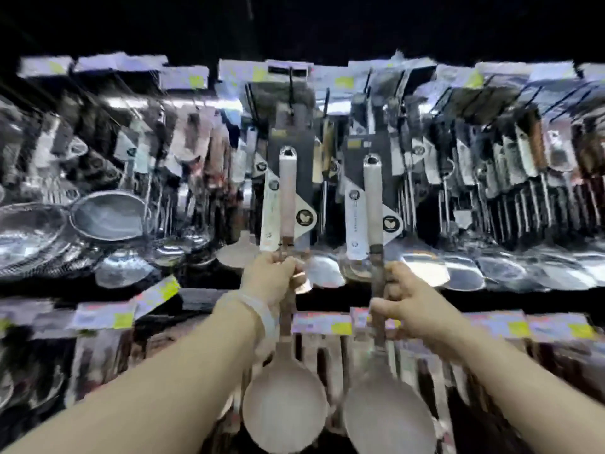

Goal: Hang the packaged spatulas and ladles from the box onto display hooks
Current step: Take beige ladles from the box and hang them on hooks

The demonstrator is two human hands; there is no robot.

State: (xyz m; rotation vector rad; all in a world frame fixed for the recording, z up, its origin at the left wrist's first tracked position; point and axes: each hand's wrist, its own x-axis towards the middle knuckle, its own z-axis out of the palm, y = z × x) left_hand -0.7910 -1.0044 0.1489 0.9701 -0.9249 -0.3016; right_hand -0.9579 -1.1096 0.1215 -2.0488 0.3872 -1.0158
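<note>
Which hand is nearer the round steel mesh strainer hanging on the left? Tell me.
Left. The left hand is right of the round steel mesh strainer; the right hand is farther right.

From my remote seat I see two bare forearms, no sleeves showing on either. The left hand (273,278) has a pale, translucent bangle (262,314) round its wrist, smooth and rounded, sitting just below the hand at about six o'clock from the knuckles (I cannot tell the material; the picture is blurred). The right hand (411,306) wears nothing that I can make out: no ring, no watch, no band. Both arms enter from the bottom corners, at seven and five o'clock.
</note>
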